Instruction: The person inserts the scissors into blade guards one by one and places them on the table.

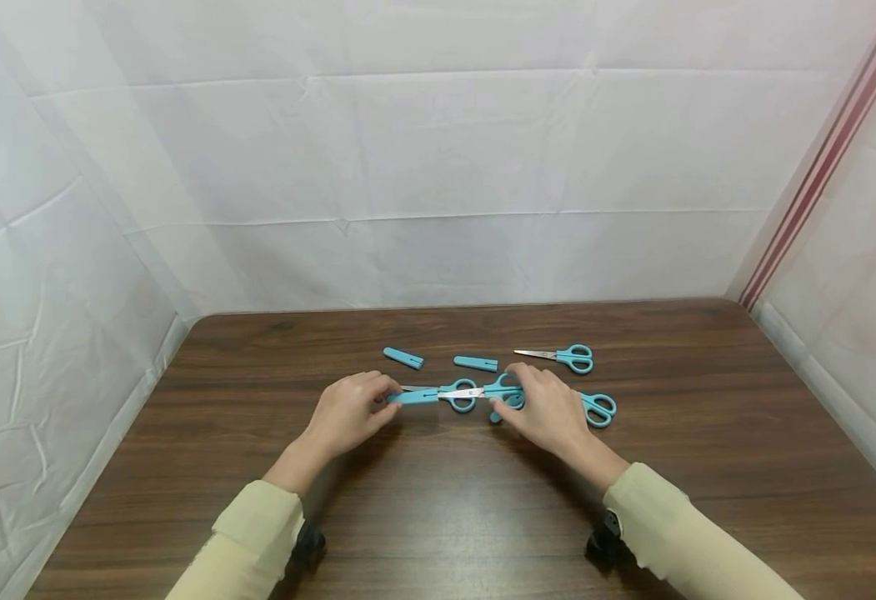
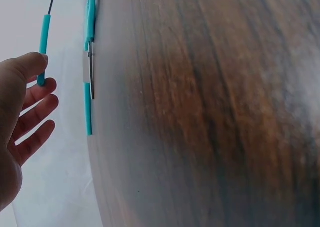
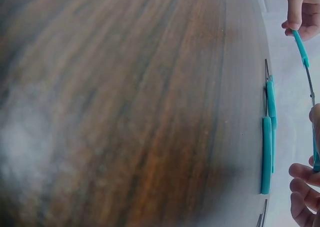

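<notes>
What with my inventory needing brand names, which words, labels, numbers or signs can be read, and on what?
None can be read in any view.
Held scissors and blue cap at their tip: no legible text; fine print would be too small.
Black device by the right sleeve: too small and dark.

Spreads out as a dark, wood-grained tabletop [image 1: 438, 525], bearing toward the far edge a slanted blue cap [image 1: 403, 358], a second blue cap [image 1: 475, 363] and bare-bladed scissors [image 1: 565, 356], and closer in, middle scissors [image 1: 448, 387] pointing left, a partly hidden cap [image 1: 495, 416] and, farther right, partly hidden scissors [image 1: 588, 401].
</notes>
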Demonstrator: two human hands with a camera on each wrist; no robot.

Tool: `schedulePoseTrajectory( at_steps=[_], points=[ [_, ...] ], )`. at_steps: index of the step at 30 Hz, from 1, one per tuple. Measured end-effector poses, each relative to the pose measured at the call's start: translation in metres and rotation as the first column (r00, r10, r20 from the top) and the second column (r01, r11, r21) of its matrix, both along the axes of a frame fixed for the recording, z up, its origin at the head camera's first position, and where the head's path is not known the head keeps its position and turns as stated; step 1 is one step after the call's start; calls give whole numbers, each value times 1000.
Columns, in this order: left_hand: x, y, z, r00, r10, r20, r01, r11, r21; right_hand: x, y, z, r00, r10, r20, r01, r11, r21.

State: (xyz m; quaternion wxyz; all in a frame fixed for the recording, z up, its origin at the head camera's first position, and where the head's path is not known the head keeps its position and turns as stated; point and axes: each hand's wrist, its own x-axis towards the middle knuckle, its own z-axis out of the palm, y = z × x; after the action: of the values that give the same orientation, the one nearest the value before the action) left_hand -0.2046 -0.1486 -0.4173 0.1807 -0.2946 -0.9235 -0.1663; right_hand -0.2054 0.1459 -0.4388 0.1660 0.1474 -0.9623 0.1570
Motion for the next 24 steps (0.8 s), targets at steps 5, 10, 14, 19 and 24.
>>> schedulePoseTrajectory(
  at_steps=[5, 10, 14, 19, 24],
  points=[
    [-1, 1, 1, 1000, -6, 6, 6, 1000, 0, 0, 0, 0, 1000, 2, -9, -2, 1000, -5],
    [-2, 2, 2, 1000, -19, -4, 19, 1000, 0, 0, 1, -2, 1000, 1, -14, -1, 1000, -2],
    [-3, 3, 2, 999, -35, -18, 35, 999, 6, -1, 1, -2, 1000, 0, -15, 0, 1000, -1],
    [-4, 4, 2, 999, -41, -22, 41, 999, 14, -1, 0, -2, 1000, 0, -12, 0, 1000, -2],
    [-3, 5, 2, 999, -36, -19, 36, 999, 10, 0, -2, -1, 1000, -1, -10, 1, 1000, -1]
  ],
)
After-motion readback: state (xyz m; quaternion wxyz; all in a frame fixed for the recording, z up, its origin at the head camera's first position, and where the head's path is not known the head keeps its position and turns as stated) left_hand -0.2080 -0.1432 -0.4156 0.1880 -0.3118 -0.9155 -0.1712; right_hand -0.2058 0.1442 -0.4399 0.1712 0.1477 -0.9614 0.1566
